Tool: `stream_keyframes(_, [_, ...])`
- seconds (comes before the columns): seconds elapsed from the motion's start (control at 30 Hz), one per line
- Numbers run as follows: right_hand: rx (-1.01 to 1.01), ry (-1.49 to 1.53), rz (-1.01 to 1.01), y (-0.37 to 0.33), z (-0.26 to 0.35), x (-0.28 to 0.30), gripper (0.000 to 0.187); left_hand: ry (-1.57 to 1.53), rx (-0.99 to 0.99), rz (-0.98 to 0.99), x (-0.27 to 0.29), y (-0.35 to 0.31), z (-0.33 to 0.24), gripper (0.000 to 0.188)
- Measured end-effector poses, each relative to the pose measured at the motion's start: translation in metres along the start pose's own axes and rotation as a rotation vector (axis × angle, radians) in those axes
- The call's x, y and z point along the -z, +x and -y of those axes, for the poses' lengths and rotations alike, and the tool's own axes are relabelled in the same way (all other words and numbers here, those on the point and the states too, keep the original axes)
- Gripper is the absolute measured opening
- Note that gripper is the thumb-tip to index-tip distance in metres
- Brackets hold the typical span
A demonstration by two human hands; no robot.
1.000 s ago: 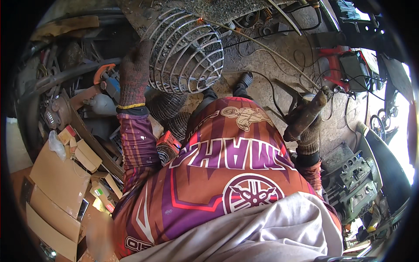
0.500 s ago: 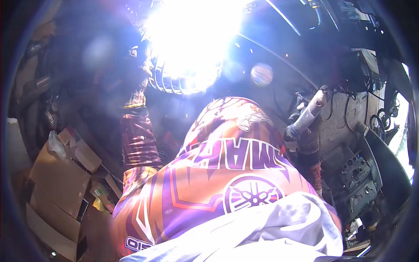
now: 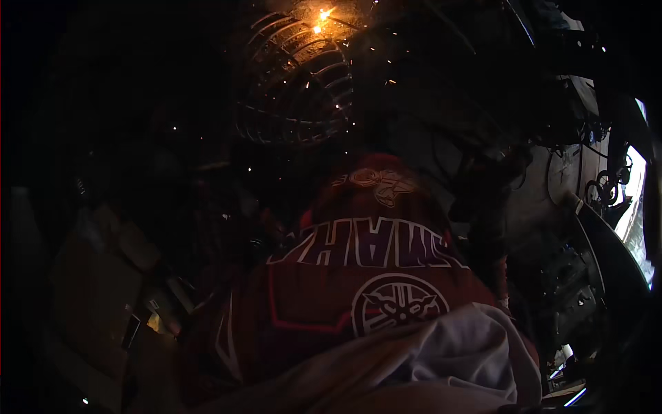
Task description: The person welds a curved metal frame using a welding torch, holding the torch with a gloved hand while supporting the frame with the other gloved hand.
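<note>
A curved cage of metal bars stands at the top of the view, orange light falling on its upper part. A small glowing spot burns there, and sparks scatter below and to its right. On the right, my right hand is a dim dark shape closed around a welding electrode holder. The thin rod reaching from the holder toward the cage is lost in the dark. My left hand, left of the cage, cannot be made out in the shadow.
Cardboard boxes lie at the lower left. At the right are a curved dark panel, a dim metal machine part and a cable. Beyond them a two-wheeler stands beside a bright gap.
The blinding white arc has dropped to a small orange glow with flying sparks. The whole scene has gone dark, and the cage's bars now show. My right hand has hardly moved.
</note>
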State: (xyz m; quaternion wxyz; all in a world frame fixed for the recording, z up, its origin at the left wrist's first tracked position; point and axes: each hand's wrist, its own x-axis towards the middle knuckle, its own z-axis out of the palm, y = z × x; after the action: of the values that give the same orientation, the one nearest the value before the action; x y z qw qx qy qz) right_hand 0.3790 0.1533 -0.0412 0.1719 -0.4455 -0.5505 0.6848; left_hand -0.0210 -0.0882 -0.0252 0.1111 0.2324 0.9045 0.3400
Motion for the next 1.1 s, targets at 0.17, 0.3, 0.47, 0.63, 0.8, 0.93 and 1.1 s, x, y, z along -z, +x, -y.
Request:
stream_keyframes(0.17, [0.119,-0.14,0.08,-0.003,0.011,-0.007,0.028,-0.012,-0.03,0.016,-0.002,0.006,0.0,0.054])
stream_keyframes(0.3, [0.154,-0.195,0.048,-0.004,0.017,-0.019,0.029,-0.024,-0.027,0.035,-0.009,0.014,0.014,0.054])
stream_keyframes(0.47, [0.17,-0.321,0.027,-0.001,0.023,-0.024,0.023,-0.111,-0.05,0.015,-0.009,0.015,0.006,0.053])
stream_keyframes(0.63, [0.084,-0.152,-0.073,0.003,0.011,-0.025,0.028,-0.175,0.027,0.081,-0.006,0.018,-0.001,0.053])
stream_keyframes(0.8, [0.027,-0.18,-0.158,0.01,-0.008,-0.018,0.035,-0.213,0.169,0.093,-0.007,0.018,-0.004,0.054])
stream_keyframes(0.93, [0.015,-0.098,0.07,0.002,0.012,-0.01,0.033,-0.159,0.217,0.089,-0.005,0.017,-0.006,0.057])
stream_keyframes(1.1, [0.132,-0.287,-0.044,0.002,0.016,-0.025,0.036,0.032,0.247,0.095,0.002,0.02,-0.022,0.064])
